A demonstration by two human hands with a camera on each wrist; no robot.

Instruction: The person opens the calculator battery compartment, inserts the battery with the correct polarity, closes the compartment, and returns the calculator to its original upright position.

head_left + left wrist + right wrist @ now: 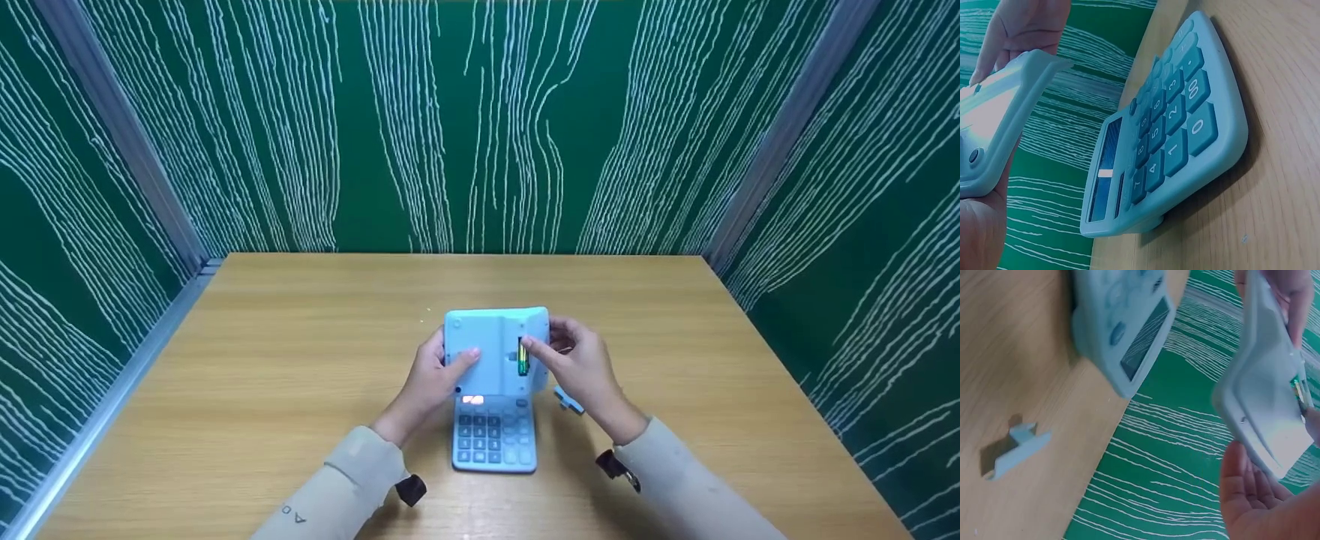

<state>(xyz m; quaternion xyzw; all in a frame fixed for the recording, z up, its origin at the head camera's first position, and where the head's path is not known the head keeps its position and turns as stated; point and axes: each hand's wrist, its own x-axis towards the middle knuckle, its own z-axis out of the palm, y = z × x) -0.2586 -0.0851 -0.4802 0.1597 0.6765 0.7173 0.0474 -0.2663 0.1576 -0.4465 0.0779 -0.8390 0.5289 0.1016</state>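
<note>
A light-blue calculator is held up above the table with its back facing me. My left hand grips its left edge, thumb lying on the back. At the right edge, my right hand holds it with fingers behind, while the thumb touches the top of a green-and-gold battery in the uncovered slot. Just below, a second calculator lies on the table, keys up. A small blue battery cover rests on the table near my right wrist. The held calculator's front is hidden.
The wooden table reaches back to a green wall with white wavy lines. Similar panels stand at the left and right. Dark wrist straps hang under the sleeves.
</note>
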